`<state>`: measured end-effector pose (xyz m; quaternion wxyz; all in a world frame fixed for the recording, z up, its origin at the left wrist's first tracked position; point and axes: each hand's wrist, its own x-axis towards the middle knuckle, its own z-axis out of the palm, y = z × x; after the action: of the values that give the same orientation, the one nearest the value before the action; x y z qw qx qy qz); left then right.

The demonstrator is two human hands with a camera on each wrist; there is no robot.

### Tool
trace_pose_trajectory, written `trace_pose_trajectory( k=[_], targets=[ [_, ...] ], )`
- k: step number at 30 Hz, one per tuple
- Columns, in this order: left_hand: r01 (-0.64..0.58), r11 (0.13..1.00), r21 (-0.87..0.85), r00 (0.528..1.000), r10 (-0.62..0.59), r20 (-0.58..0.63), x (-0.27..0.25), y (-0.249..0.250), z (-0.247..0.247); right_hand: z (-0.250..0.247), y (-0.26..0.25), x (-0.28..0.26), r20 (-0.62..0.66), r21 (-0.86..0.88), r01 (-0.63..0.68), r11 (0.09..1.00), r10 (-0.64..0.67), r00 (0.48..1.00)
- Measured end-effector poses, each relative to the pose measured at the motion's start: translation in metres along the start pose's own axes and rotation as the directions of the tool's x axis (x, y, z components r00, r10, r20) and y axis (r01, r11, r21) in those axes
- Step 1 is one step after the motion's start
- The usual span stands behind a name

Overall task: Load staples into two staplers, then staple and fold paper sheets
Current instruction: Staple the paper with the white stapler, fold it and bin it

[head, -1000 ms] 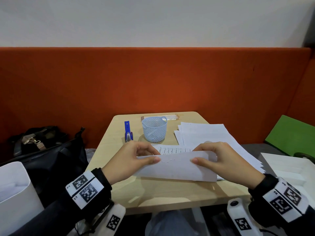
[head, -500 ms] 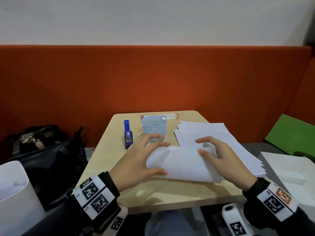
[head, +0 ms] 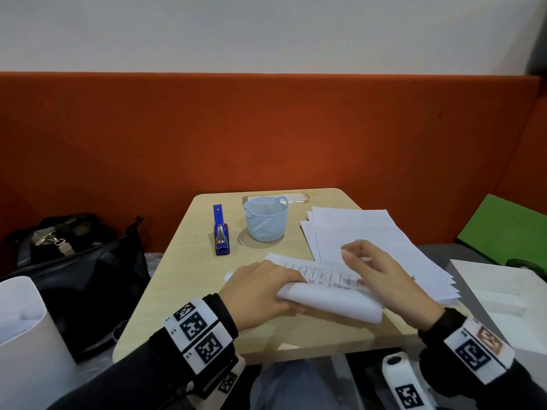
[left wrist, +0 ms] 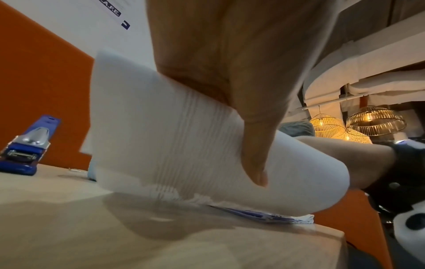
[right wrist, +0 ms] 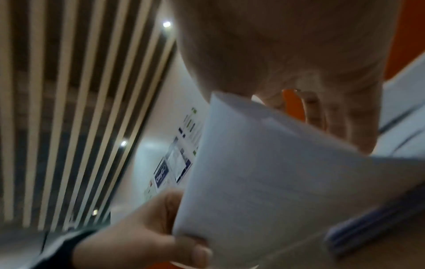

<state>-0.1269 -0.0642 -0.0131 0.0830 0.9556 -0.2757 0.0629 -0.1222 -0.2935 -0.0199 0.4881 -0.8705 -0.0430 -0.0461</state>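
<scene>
On the left side of the scene, beside the surface [head: 177,294], a black bag [head: 88,270] lies on the orange seat, and a white container [head: 26,335] stands nearer. On the far left part of the surface a blue stapler [head: 220,232] lies flat; its long axis goes from near to far. To the right of it, close but apart, stands a light blue basket [head: 266,220], upright, and behind the basket lies a flat pale object which I cannot identify.

At the near middle of the surface is the folded paper [head: 328,300]. Its long axis goes from left to right, and its rounded fold points to the near side. The far part is open and shows a printed table. The left hand [head: 260,291] grips the left end of this paper: the thumb lies on the near side of the fold and the fingers are curled over the top, as the left wrist view also shows. The right hand [head: 381,279] is at the right end of the paper. Its palm side rests against the paper and its fingers are raised and loosely bent above the printed part; they hold nothing.

Farther right, a stack of white sheets [head: 370,241] lies on the surface, fanned a little, with its long axis going from far left to near right. Part of it is under the right hand. A white box [head: 509,294] and a green object [head: 509,226] lie at the right, off the surface.
</scene>
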Motion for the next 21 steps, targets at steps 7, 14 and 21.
trace_pose_trajectory(
  k=[7,14,21],
  targets=[
    [0.103,0.992,-0.078,0.991,-0.109,-0.078,-0.004,-0.016,0.001,-0.013,-0.006,-0.027,-0.32,-0.258,0.127,0.958,-0.208,0.924],
    [0.027,0.943,-0.333,0.99,-0.072,-0.124,0.0,-0.014,0.0,0.002,-0.001,-0.026,0.13,0.203,-0.079,0.976,0.053,0.99],
    [-0.067,0.866,-0.495,0.946,-0.103,-0.308,0.0,-0.005,-0.003,0.028,-0.015,-0.022,0.209,0.63,-0.109,0.769,-0.033,0.977]
  ],
)
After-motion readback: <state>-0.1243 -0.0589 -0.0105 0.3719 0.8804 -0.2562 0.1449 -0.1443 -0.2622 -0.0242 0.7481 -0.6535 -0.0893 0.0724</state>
